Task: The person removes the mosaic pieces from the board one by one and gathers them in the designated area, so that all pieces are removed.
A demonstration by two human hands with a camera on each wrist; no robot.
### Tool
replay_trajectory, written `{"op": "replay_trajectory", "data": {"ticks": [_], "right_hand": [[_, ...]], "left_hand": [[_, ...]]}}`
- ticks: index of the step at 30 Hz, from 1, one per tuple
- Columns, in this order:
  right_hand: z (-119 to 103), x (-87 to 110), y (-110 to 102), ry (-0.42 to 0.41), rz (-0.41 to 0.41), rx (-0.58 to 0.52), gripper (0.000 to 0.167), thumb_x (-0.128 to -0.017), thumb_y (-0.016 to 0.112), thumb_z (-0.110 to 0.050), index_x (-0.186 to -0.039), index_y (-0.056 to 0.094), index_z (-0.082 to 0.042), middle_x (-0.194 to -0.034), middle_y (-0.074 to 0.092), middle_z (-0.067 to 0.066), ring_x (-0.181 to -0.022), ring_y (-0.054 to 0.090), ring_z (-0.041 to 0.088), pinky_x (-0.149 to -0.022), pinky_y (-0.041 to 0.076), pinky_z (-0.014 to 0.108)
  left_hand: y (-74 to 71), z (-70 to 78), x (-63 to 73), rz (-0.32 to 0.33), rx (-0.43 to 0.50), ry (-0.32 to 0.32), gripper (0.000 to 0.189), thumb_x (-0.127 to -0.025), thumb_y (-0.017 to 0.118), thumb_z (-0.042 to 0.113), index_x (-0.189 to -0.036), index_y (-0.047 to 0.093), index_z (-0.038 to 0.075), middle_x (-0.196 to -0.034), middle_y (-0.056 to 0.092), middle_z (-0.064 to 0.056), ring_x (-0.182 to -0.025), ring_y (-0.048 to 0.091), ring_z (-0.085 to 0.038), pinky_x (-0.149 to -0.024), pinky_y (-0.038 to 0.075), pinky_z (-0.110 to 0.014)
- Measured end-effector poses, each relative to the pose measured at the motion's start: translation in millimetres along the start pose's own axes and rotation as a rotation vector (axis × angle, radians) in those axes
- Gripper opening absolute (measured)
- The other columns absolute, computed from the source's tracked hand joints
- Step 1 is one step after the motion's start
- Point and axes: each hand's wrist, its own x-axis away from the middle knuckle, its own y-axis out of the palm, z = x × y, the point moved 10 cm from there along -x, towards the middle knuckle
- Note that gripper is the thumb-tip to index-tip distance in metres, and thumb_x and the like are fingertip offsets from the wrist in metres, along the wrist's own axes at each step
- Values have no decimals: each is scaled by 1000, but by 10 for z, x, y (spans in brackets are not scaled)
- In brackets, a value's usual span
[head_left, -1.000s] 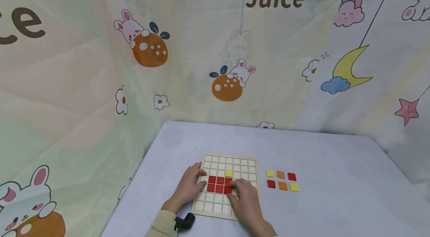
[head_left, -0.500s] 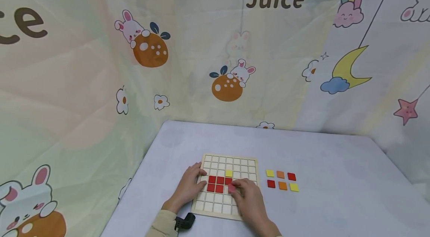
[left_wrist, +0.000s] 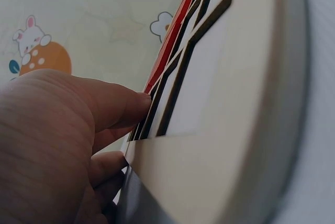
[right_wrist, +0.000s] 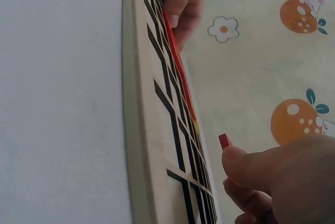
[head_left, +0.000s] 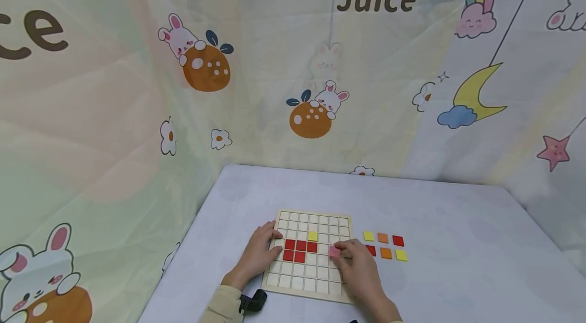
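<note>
Pinches a red tile (head_left: 334, 251) between thumb and fingertips of the right hand (head_left: 363, 268), clamped near the tile's rim, probably because so thin a piece offers little else to grip. Looks pinker from the head, perhaps through glare. Holds it above the gridded board (head_left: 284, 281), on the side near that hand, with a gap to the surface visible from the right wrist, likely to avoid nudging anything below.

With the left hand (head_left: 256, 254), thumb and index tips apart, rests on the board edge nearest it, presumably to stop the board sliding.

Between both hands, nearer the left: five red tiles (head_left: 300, 245) in adjoining cells, with a yellow tile (head_left: 313, 236) in the cell just beyond, likely kept square by the grid. To the right of the right fingertips, on the white table (head_left: 458, 252): six loose tiles (head_left: 386, 253) in two spaced rows, one partly hidden behind that hand, seemingly set there for easy reach.
</note>
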Motion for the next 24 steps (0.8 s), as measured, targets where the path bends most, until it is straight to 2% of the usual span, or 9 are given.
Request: {"op": "replay_trajectory", "data": {"ticks": [6,12,24], "right_hand": [[59,-23,-96,4,-2,25,29,-82,80,-18,-109,73,-17,-107,63,-3,-98,57,18,-88,56,40],[227,-49,-208,48,-16,21,29,-83,76,-12,-112,71,-13,-111,65,3,-102,60,25,-90,55,49],[472,-74,-375,96,-27,38,31,-82,77,-12,-113,71,-8,-109,66,6,-106,59,25,-92,53,49]], "left_hand": [[1,4,2,-1,8,0,18,-87,69,11,-104,63,14,-151,40,-17,-142,31,-36,-120,21,-50],[-2,3,3,-2,4,-2,18,-87,69,11,-104,63,14,-151,41,-17,-142,31,-36,-120,21,-50],[-1,8,4,-1,6,-3,18,-87,69,11,-104,63,13,-150,41,-17,-142,31,-36,-121,20,-50]]}}
